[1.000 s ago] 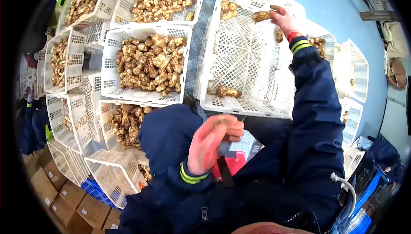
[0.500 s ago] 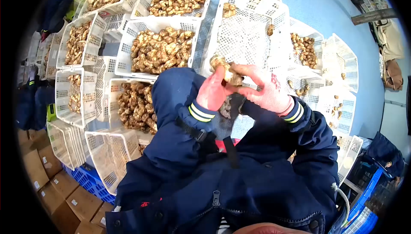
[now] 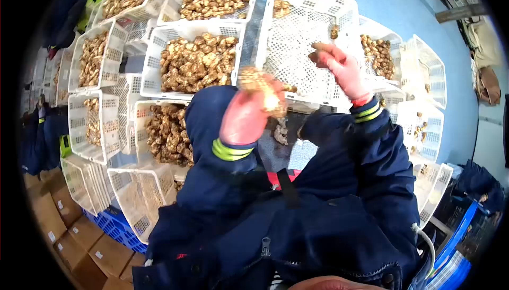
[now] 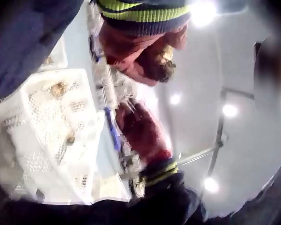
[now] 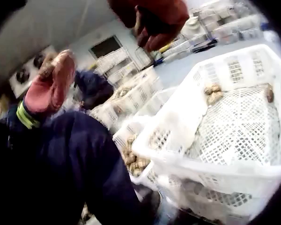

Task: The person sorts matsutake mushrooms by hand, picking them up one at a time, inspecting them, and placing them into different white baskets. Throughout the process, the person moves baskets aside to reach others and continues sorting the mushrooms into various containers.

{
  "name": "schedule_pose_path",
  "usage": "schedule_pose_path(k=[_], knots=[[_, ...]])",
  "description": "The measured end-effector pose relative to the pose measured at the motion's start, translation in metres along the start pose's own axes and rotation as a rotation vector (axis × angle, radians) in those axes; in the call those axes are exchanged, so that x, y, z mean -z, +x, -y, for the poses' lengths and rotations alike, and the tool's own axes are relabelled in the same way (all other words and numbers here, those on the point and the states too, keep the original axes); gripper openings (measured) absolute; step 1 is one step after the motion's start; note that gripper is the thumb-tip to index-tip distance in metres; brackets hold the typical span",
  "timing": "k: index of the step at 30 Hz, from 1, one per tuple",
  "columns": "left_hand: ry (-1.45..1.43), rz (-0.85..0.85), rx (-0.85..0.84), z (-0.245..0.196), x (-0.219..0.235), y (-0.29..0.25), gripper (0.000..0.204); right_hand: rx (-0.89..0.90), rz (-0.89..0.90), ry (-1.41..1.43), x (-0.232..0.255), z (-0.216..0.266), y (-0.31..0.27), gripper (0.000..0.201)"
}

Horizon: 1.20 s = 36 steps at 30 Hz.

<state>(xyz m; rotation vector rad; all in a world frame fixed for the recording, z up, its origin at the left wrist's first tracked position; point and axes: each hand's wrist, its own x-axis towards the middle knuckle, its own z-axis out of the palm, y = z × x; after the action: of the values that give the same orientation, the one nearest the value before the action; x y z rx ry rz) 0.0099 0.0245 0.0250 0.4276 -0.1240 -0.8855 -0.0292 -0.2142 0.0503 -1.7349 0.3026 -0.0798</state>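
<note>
In the head view, my left hand (image 3: 245,117), in a pink glove, grips a knobbly tan-brown root (image 3: 265,91) near the front edge of a large white crate (image 3: 302,40). The root is blurred there. It also shows in the left hand in the right wrist view, as a brown lump (image 5: 47,68) at the fingers. My right hand (image 3: 342,72) hangs over the crate's right half, its fingers loosely bent with nothing seen between them; their tips look dark. Inside the crate lie a root (image 3: 281,7) at the far left and a small one (image 3: 334,31) at the right.
White crates heaped with roots (image 3: 199,62) stand on the left, with more (image 3: 377,56) on the right. An overturned-looking crate (image 3: 140,197) sits near the left knee above a blue crate (image 3: 114,229). Cardboard boxes (image 3: 108,253) are stacked at the lower left.
Both hands were together on a root half a second ago. The right hand has since left it and moved out over the crate; the left hand has shifted left with the root.
</note>
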Motion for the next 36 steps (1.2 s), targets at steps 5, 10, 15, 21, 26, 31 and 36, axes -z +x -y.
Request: schedule_pose_path(k=[5, 10, 15, 21, 26, 31, 36], knots=[[0.308, -0.266, -0.325, -0.104, 0.020, -0.075, 0.043, -0.048, -0.282, -0.053, 0.077, -0.016, 0.069, 0.032], [0.461, -0.766, -0.082, -0.108, 0.142, -0.220, 0.035, -0.370, -0.358, -0.884, 0.141, -0.109, 0.153, 0.043], [-0.057, -1.095, 0.264, -0.033, 0.245, -0.459, 0.021, -0.398, 0.004, -1.680, 0.133, -0.202, 0.197, 0.045], [-0.202, -1.308, 0.235, -0.049, 0.241, -0.486, 0.030, -0.144, -0.040, -2.057, 0.114, -0.256, 0.194, 0.020], [0.269, -0.965, 0.039, -0.117, 0.196, -0.290, 0.038, -0.085, -0.023, -1.621, 0.129, -0.260, 0.214, 0.022], [0.714, -0.707, -0.165, -0.146, 0.084, -0.121, 0.028, -0.275, 0.152, 0.184, 0.100, -0.122, 0.191, 0.037], [0.438, -0.294, -0.061, -0.118, 0.010, -0.055, 0.026, 0.054, 0.407, 0.137, 0.038, -0.005, 0.116, 0.037]])
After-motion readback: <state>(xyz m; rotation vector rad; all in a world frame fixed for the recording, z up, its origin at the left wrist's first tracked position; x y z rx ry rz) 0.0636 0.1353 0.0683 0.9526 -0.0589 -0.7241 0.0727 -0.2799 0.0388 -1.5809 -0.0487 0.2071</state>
